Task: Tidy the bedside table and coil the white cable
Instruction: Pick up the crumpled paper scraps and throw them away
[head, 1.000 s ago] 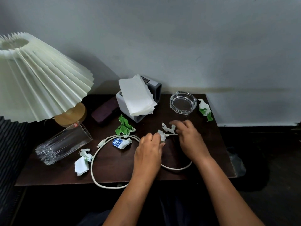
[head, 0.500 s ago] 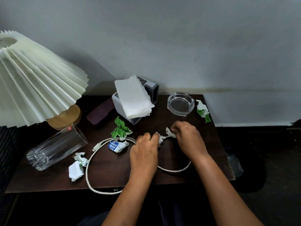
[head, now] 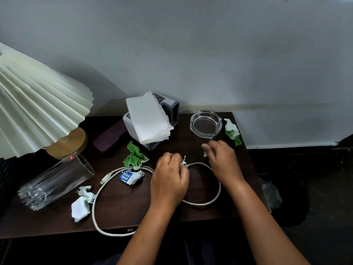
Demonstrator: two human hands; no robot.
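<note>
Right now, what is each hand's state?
Left hand: grips a white paper scrap.
Right hand: blurred, cannot be told.

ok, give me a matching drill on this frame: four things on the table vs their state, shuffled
Things:
1. glass tumbler
2. glass ashtray
3. white cable
4. tissues

States:
a. draped over the grey box
b. lying on its side
c. uncoiled, in a loose loop
d. upright, near the back right corner

Pairs: 1-b, 2-d, 3-c, 4-a
</note>
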